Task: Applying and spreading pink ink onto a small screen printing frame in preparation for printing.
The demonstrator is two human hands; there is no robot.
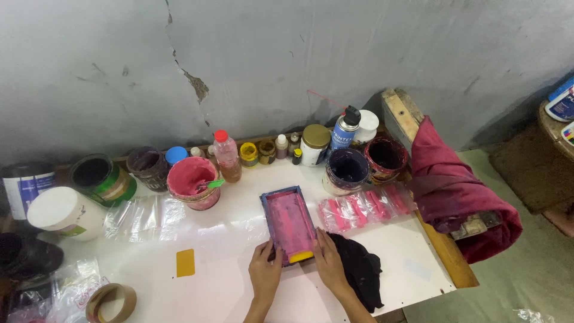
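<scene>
Both of our hands sit at the near edge of the white table (pixel 227 239), and between them lies the small printing frame (pixel 288 222), a blue-edged rectangle whose mesh is smeared pink. Our left hand (pixel 265 272) presses against the frame's near left corner, fingers laid flat and close together, thumb tucked toward the frame; it steadies more than it grips. Our right hand (pixel 328 263) lies along the near right edge, fingers straight and pointing away from us, touching the side wall without closing round it. We judge the two about equally near the frame.

From our fingers the frame runs away toward the far side, its long axis leaning slightly to the left as it goes. A yellow squeegee (pixel 301 257) lies across its near end, just between our thumbs.

A black cloth (pixel 359 269) lies under and to the right of our right wrist. Farther right, pink pieces in a clear plastic sleeve (pixel 366 207) rest on the table. To the far left of the frame stands a pink paint tub (pixel 192 182) with a green stirrer in it, and a roll of brown tape (pixel 110 302) lies near left.
</scene>
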